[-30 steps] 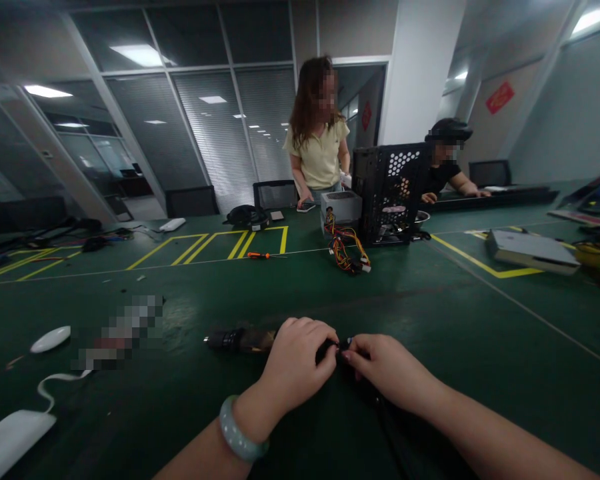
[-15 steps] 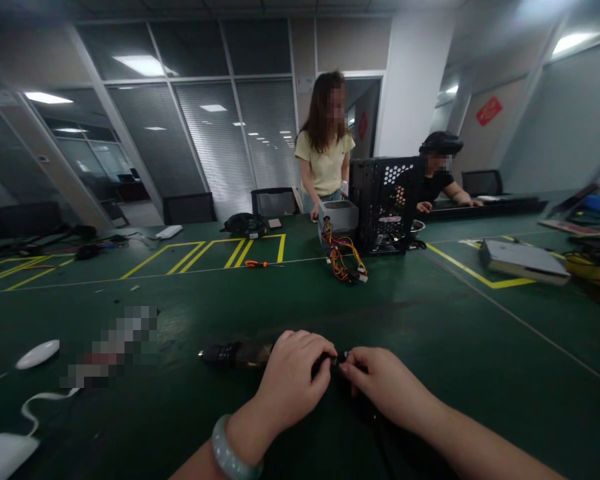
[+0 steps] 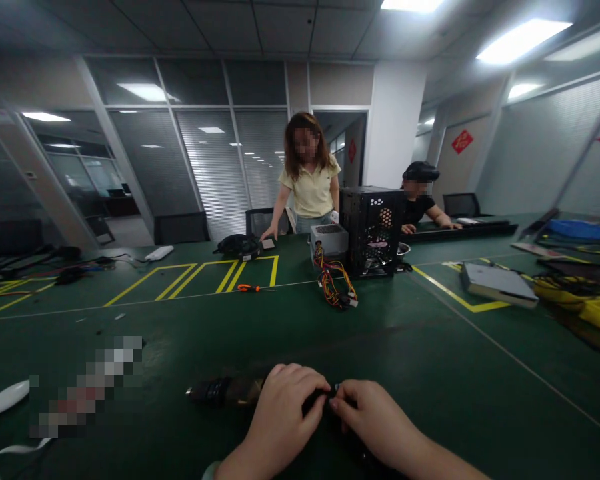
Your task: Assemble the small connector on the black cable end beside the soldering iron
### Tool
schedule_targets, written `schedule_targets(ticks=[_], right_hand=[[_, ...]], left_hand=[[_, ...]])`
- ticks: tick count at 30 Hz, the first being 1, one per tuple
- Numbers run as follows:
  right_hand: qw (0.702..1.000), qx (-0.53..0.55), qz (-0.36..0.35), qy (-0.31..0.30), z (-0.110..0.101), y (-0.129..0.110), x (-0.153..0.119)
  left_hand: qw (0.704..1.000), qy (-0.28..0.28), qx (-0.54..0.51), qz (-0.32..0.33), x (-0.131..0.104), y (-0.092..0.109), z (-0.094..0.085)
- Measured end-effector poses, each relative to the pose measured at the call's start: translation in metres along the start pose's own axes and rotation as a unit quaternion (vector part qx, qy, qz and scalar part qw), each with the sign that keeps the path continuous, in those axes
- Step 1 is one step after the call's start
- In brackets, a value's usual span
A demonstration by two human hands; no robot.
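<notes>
A dark cylindrical tool, resembling an electric screwdriver, lies across the table in front of me, its ringed collar and small metal tip pointing left. My left hand is closed over its right end, hiding that part. Close beside it, my right hand pinches the end of a black cable, fingertips nearly meeting those of my left hand. The cable is hard to make out against the dark green table, and the joint between cable and tool is hidden by my fingers.
Beyond are an orange-handled screwdriver, a power supply with bundled wires, and a black computer case. A silver box lies right, a white oval object left. A person stands opposite; another sits behind the case.
My view has tilted up, so my hands and the table appear lower. Both hands keep their hold. The standing person has leaned and reached an arm toward the flat piece beside the black coil.
</notes>
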State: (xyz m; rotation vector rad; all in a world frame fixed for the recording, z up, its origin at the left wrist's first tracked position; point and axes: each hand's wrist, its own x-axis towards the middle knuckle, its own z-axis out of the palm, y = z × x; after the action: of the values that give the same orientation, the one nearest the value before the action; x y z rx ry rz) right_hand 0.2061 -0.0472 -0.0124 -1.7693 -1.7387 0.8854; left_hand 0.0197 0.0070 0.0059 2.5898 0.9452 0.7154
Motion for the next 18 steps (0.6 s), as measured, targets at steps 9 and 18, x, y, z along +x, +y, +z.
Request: schedule_targets(ticks=[9, 18], right_hand=[[0.999, -0.048, -0.009, 0.017, -0.001, -0.007, -0.005], [0.977, -0.194, -0.013, 0.088, -0.001, -0.024, -0.013]], left_hand=[[1.000, 0.011, 0.014, 0.008, 0.000, 0.001, 0.000], [1.000, 0.011, 0.007, 0.017, -0.001, 0.007, -0.007]])
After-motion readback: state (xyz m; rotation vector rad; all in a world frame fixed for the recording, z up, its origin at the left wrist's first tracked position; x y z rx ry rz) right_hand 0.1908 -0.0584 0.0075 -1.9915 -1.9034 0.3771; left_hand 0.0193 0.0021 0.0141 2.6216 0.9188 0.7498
